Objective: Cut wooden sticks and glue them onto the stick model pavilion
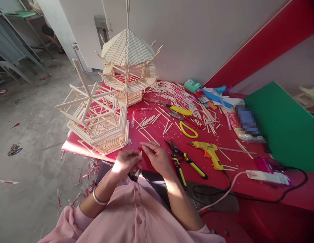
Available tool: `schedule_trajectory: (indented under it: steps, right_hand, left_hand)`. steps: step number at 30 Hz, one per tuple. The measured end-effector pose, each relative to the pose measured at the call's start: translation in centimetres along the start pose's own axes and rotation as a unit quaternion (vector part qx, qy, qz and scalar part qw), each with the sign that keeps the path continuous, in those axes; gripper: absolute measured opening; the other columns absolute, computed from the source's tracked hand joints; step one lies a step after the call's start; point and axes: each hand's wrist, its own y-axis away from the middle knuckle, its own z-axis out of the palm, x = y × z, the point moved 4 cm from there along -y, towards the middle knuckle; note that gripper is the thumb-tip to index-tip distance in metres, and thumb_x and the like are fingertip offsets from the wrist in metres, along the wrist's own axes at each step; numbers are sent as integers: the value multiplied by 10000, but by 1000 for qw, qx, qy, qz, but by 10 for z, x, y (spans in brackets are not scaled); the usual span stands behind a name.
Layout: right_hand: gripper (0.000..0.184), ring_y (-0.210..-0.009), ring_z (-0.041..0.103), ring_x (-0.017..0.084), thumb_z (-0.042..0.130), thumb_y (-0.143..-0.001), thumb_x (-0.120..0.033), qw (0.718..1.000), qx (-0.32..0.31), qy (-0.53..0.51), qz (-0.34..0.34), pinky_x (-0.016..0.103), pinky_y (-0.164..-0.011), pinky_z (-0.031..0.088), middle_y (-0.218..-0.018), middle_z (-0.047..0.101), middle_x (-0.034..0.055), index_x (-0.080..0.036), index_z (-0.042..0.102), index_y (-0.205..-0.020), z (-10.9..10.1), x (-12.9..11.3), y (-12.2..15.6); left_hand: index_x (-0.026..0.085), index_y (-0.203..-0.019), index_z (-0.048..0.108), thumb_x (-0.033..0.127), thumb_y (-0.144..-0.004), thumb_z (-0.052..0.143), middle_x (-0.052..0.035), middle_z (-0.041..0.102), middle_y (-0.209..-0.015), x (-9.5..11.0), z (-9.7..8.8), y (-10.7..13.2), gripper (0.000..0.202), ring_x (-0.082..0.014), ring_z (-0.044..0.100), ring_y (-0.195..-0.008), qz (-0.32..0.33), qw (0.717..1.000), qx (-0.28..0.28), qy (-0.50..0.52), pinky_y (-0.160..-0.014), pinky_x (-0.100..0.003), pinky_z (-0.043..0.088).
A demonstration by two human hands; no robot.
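At the table's front edge, my left hand (127, 162) is closed in a pinch around a short pale wooden stick (141, 154), whose tip shows above the fingers. My right hand (158, 158) is close beside it, fingers stretched toward the left one, with nothing visible in them. Just beyond my left hand stands an open hexagonal stick frame (103, 136) with an upright post. Behind it rises a roofed pagoda model (127, 50) made of the same sticks. Black-and-yellow cutters (183, 157) lie to the right of my right hand, and a yellow glue gun (209, 152) lies farther right.
Loose sticks (169, 89) are scattered over the red table (153, 167). Yellow-handled scissors (188, 130) and pliers with a yellow grip (182, 110) lie among them. A white power strip (268, 177) with cords sits at right, before a green board (280, 128). Scraps litter the floor (32, 135).
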Motion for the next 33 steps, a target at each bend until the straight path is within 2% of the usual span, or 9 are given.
schedule_trajectory:
  steps: [3,6,8,13,18,28,33]
  right_hand:
    - [237,-968,646,197,533,-933,-298,989,1,148,-28,306,-857,483,-1039,709,60,-259,723,-1069,10,-11,-16]
    - [223,-962,633,205,601,-904,-321,954,-64,290,-38,286,-788,455,-1042,699,53,-274,705,-1096,28,-15,-31]
    - [246,-942,627,203,633,-886,-336,936,-95,336,-40,274,-736,430,-1029,688,47,-278,684,-1120,38,-16,-38]
    - [228,-890,615,184,619,-897,-313,922,-123,366,-36,259,-672,380,-973,665,35,-264,660,-1116,43,-17,-44]
    - [177,-892,615,178,546,-934,-263,917,-123,377,-46,259,-683,379,-959,665,38,-251,670,-1061,41,-18,-44]
    - [194,-919,621,201,495,-956,-249,911,-66,407,-21,287,-735,413,-1008,671,79,-209,668,-1034,30,-10,-23]
    - [250,-967,626,204,460,-972,-274,928,-41,368,-35,289,-778,437,-1080,674,85,-212,650,-1121,13,-3,-5]
  left_hand:
    - [144,-810,671,378,-702,759,11,635,-462,-4,-7,9,272,-87,501,-332,14,999,30,-21,-356,-177,391]
    - [145,-822,657,386,-716,746,6,642,-466,-9,-16,13,278,-101,520,-332,25,999,45,-17,-353,-185,400]
    - [144,-832,647,395,-720,743,4,645,-467,-12,-23,14,291,-111,534,-337,32,998,57,-3,-354,-191,413]
    - [150,-830,619,415,-707,759,7,641,-468,-15,-29,13,324,-111,536,-336,34,998,52,25,-335,-186,403]
    - [156,-815,612,420,-698,761,17,625,-448,-13,-29,13,326,-114,534,-320,23,998,51,33,-312,-185,384]
    - [143,-801,624,405,-686,764,0,633,-433,-5,-29,16,319,-114,512,-292,-1,999,53,4,-313,-194,393]
    - [158,-785,654,364,-713,733,12,618,-441,3,-20,15,232,-117,509,-326,1,997,69,-33,-330,-201,368]
